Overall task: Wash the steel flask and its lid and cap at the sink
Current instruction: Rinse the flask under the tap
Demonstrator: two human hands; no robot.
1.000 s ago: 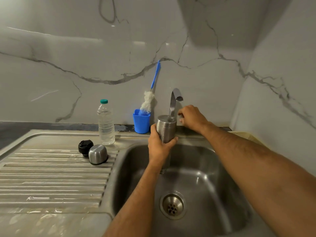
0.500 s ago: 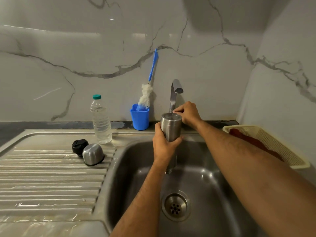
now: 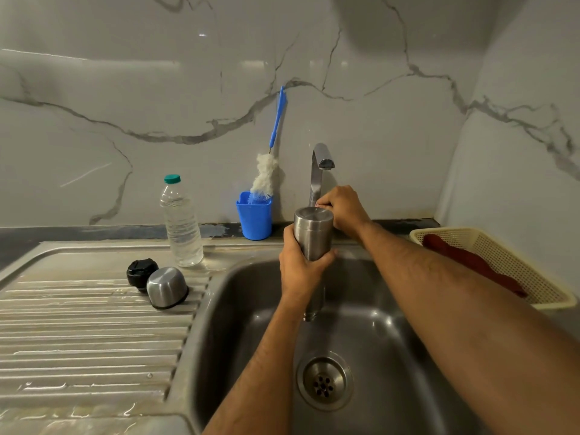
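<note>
I can read no text, label, brand or number anywhere here; the clear water bottle [image 3: 181, 224] shows no label I can make out.

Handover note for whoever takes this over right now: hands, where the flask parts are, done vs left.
Left hand grips the steel flask round its body, holding it over the sink, apparently bottom end up, below the tap.
Right hand is at the tap base behind the flask; what it grips is hidden.
Steel cap and black lid sit side by side on the drainboard, by the water bottle. Bottle brush stands in the blue cup.
Done: flask opened, parts set aside.
Left: no water visibly running; wash flask, lid and cap.
</note>
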